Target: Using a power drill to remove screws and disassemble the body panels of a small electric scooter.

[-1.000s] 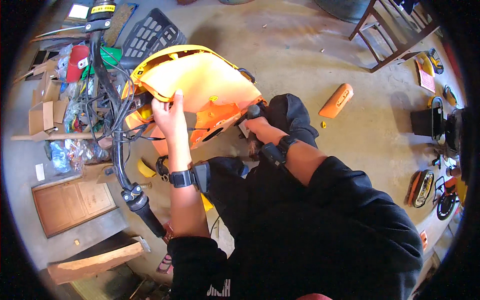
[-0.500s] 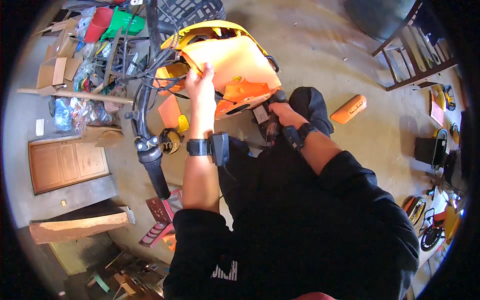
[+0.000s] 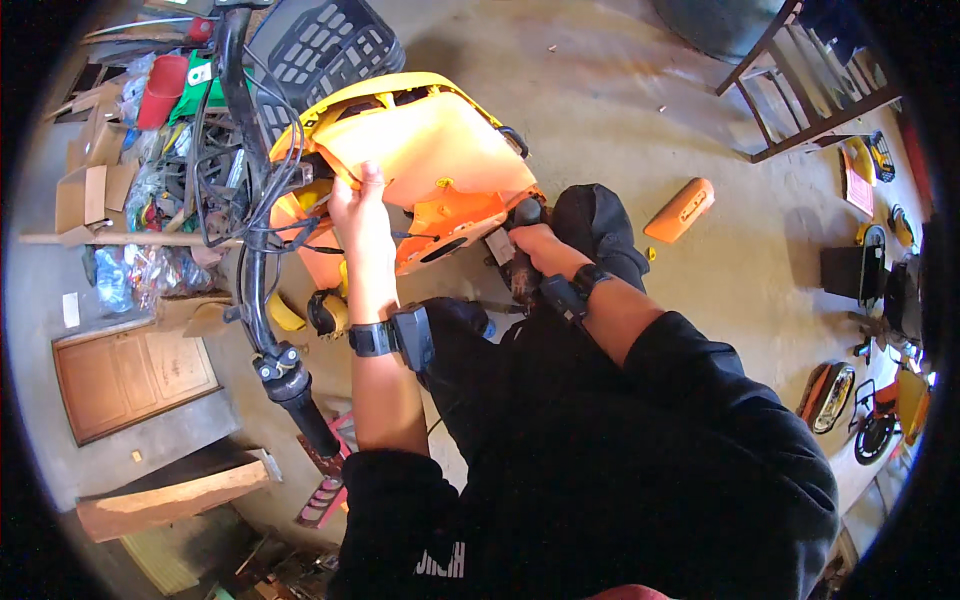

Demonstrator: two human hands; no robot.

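Note:
An orange plastic body panel (image 3: pixel 440 150) with a yellow rim (image 3: pixel 390 85) sits in front of me, tilted. My left hand (image 3: pixel 363 210) grips its left edge, thumb on top of the panel and fingers behind it. My right hand (image 3: pixel 545 248) is closed at the panel's lower right corner, next to a dark rounded end (image 3: pixel 528 211); what lies inside its fingers is hidden. Below that hand is a dark, dirty metal part (image 3: pixel 522 278). Black cables (image 3: pixel 262 215) run from the handlebar (image 3: pixel 255 150) across the panel's left side.
A dark basket (image 3: pixel 335 50) stands behind the panel. An orange plastic piece (image 3: pixel 680 210) lies on the floor to the right. A wooden rack (image 3: pixel 810 135) is at the far right. Cardboard boxes (image 3: pixel 95 195) and clutter fill the left. The handlebar grip (image 3: pixel 315 425) juts toward me.
The panel, handlebar and both hands appear further left and slightly lower in the picture, as does the floor around them. More of the basket shows. Both hands keep their places on the panel.

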